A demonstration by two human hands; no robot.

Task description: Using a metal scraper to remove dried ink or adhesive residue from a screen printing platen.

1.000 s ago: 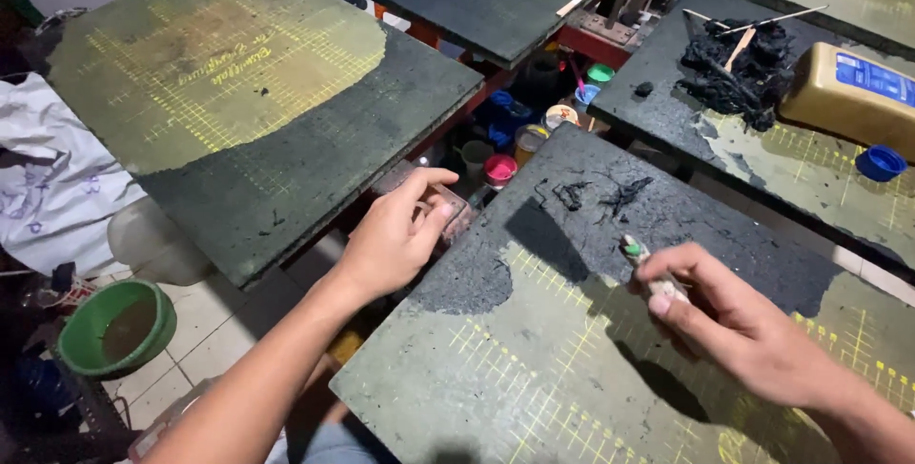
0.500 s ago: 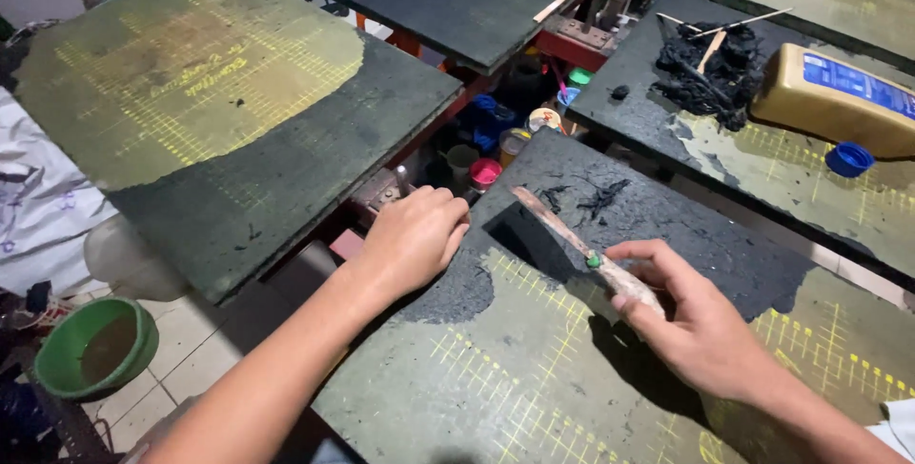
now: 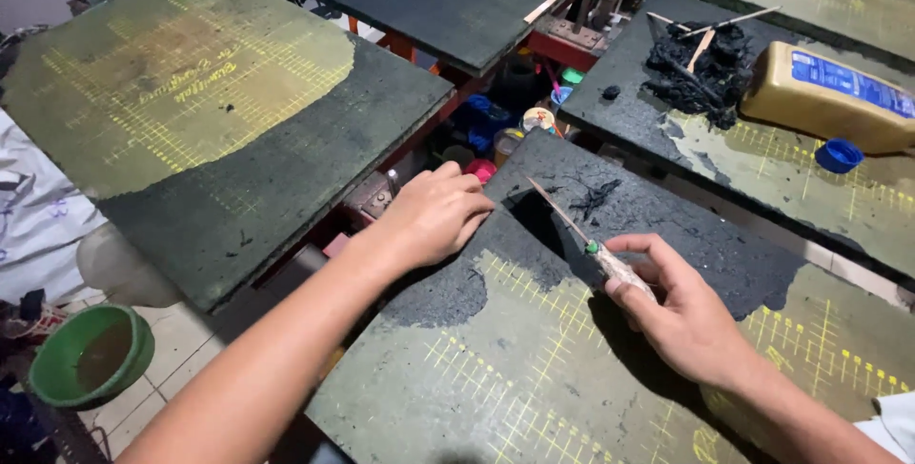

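Bracing the board (image 3: 534,369) edge, the flat left hand (image 3: 434,214) steadies it while the right hand (image 3: 681,316) grips a blade (image 3: 572,226).

Single head view, looking steeply down, close over workboards (image 3: 534,369)

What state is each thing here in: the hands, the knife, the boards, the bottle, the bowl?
Left hand: flat, palm down on the near board's edge.
Right hand: closed around the knife handle.
Knife: held, blade tilted low over the board.
Near board: partly coated black.
Yellow bottle: lying down, uncapped.
Blue cap: off, beside bottle.
Green bowl: upright on floor.
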